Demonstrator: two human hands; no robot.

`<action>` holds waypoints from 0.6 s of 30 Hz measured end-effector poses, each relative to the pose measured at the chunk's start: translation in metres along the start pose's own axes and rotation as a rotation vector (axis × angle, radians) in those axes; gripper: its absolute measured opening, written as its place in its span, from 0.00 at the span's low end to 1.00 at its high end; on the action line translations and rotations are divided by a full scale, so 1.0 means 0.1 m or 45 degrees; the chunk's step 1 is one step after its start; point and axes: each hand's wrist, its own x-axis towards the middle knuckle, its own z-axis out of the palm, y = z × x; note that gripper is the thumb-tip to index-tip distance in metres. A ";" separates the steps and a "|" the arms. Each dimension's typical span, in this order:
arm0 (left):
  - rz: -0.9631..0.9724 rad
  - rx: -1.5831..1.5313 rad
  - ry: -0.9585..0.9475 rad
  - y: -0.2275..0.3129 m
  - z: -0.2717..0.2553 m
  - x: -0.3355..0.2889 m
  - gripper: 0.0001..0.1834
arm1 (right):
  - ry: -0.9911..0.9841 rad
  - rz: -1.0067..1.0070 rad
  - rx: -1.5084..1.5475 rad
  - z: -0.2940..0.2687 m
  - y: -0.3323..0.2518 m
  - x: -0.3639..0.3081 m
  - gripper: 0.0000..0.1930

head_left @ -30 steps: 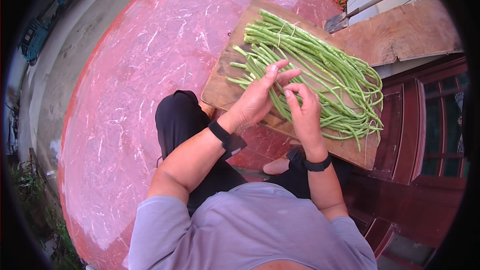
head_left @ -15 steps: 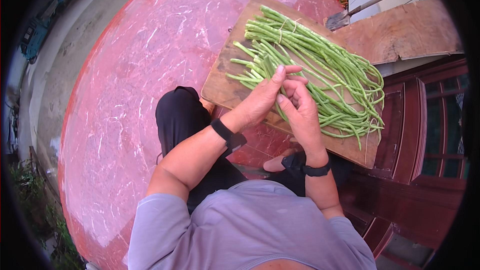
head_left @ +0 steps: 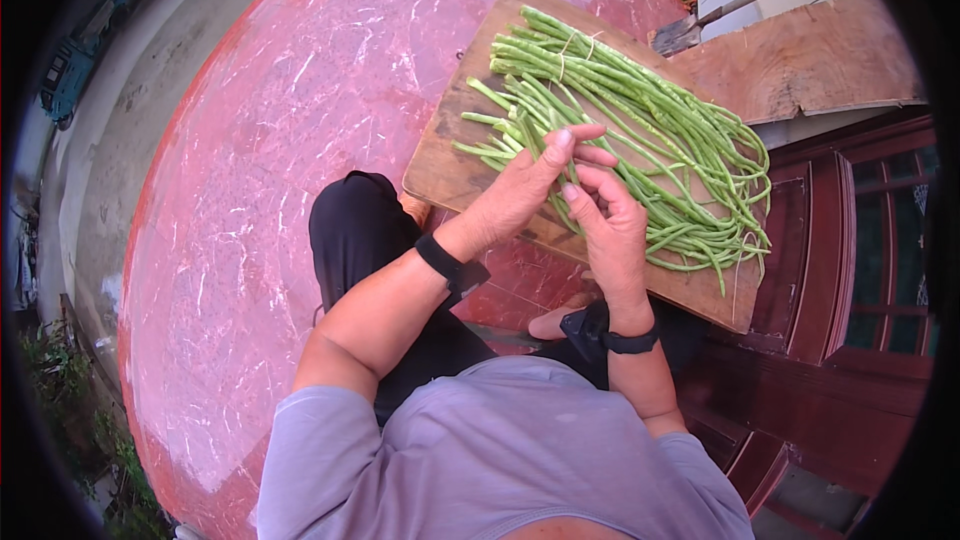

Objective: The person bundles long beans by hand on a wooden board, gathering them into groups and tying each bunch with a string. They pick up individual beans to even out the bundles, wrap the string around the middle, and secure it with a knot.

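Long green yardlong beans lie in bunches across a wooden board in front of me. Thin pale ties wrap the far bunch near its cut ends. Over the nearer bunch, my left hand is closed, its thumb against the fingers, with a flat darker green strip running under it. My right hand sits just to its right, thumb and index finger pinched together. Whatever lies between those fingertips is too small to make out. The bean tails curl toward the board's right end.
A wooden plank and a shovel are beyond the board at the right. Dark red door panels stand close on my right. Reddish patterned flooring spreads to the left. My knee is beside the board.
My right hand has shifted slightly right and down, its fingertips drawing a little apart from the left hand. The left hand has stayed nearly in place. The beans have not visibly moved.
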 end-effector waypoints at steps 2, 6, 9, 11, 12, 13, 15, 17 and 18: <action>-0.023 -0.010 -0.028 0.05 0.01 -0.01 0.37 | 0.003 -0.009 -0.016 0.00 -0.01 0.00 0.10; 0.058 -0.024 -0.028 0.08 0.05 -0.02 0.38 | 0.020 -0.262 -0.218 -0.01 0.00 0.02 0.10; 0.080 0.086 -0.036 0.12 0.07 -0.04 0.38 | 0.053 -0.283 -0.274 0.02 -0.02 0.00 0.08; 0.091 0.154 -0.087 0.12 0.05 -0.04 0.38 | 0.059 -0.334 -0.285 0.05 -0.06 0.00 0.08; 0.104 0.222 -0.137 0.12 0.04 -0.03 0.37 | 0.063 -0.386 -0.296 0.06 -0.07 0.01 0.07; 0.101 0.221 -0.142 0.14 0.03 -0.04 0.37 | 0.069 -0.384 -0.297 0.04 -0.06 0.02 0.07; 0.016 0.302 -0.129 0.17 0.02 -0.05 0.34 | -0.042 -0.340 -0.339 -0.01 -0.05 0.02 0.10; 0.101 0.060 -0.002 0.02 0.04 -0.03 0.31 | -0.044 -0.380 -0.522 -0.04 -0.11 -0.01 0.11; 0.182 -0.183 0.125 0.00 0.06 -0.02 0.29 | -0.045 -0.419 -0.705 -0.06 -0.13 -0.02 0.13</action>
